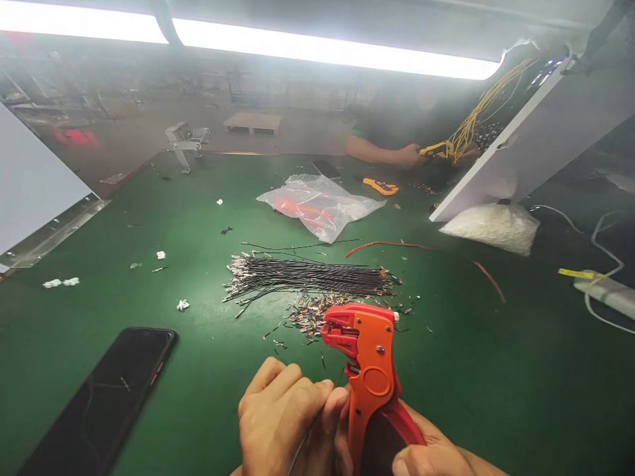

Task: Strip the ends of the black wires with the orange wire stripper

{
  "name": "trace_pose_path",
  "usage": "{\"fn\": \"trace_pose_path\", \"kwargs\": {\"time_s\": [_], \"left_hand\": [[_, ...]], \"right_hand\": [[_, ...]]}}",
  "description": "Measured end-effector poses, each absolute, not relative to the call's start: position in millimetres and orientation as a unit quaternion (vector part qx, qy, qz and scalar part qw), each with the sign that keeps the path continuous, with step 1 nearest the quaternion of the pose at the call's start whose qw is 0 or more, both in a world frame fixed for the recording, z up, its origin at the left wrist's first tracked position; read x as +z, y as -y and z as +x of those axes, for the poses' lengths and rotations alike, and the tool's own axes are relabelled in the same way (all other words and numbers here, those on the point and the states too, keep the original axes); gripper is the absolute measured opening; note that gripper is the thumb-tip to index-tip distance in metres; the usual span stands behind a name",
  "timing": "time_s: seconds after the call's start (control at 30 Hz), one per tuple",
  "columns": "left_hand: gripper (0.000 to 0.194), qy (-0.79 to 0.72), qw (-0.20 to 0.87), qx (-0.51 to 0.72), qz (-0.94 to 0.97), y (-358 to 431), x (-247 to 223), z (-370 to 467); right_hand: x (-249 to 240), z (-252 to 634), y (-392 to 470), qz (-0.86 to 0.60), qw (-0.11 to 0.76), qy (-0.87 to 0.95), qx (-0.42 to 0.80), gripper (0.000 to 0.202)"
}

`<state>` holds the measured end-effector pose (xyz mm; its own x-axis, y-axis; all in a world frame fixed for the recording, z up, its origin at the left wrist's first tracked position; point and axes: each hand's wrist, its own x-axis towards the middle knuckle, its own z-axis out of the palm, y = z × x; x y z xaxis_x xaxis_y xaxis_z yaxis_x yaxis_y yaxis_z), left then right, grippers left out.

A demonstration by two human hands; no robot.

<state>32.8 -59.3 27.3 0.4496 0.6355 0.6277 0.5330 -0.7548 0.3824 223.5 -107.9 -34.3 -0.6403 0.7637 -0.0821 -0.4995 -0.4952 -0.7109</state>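
Observation:
My right hand (421, 456) grips the handles of an orange and red wire stripper (372, 357), which stands upright with its jaws facing left. Close beside it, my left hand (288, 410) is closed, thumb and forefinger pinching a thin dark wire (299, 449). The wire's end near the tool is hard to make out. Beyond the tool lies a bundle of black wires (312, 274) with metal terminals at the left and bare copper at the right. Short stripped-off scraps (310, 314) are heaped between bundle and tool.
A black phone (99, 396) lies at the left front. Behind the bundle are a clear plastic bag (322, 205), a red wire (387, 243) and a yellow tool (381, 186). Across the table, a person's hands (409, 155) hold yellow wires and a yellow tool. A bag of white pieces (491, 228) sits right.

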Motion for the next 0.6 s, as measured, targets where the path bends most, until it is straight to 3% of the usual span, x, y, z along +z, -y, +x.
{"fn": "trace_pose_path", "kwargs": {"time_s": [0.13, 0.37, 0.6], "left_hand": [[0.011, -0.33, 0.036, 0.428, 0.841, 59.8, 25.5, 32.8], [0.012, -0.346, -0.053, 0.447, 0.823, 64.4, 26.2, 37.4], [0.013, -0.349, -0.059, 0.487, 0.799, 70.0, 19.0, 55.7]], "right_hand": [[-27.9, 223.7, 108.1, -0.209, 0.369, 0.357, 0.832, 0.059], [-10.5, 221.0, 110.5, -0.261, 0.357, 0.348, 0.827, 0.056], [5.1, 219.3, 94.4, -0.225, 0.331, 0.406, 0.822, 0.06]]}}
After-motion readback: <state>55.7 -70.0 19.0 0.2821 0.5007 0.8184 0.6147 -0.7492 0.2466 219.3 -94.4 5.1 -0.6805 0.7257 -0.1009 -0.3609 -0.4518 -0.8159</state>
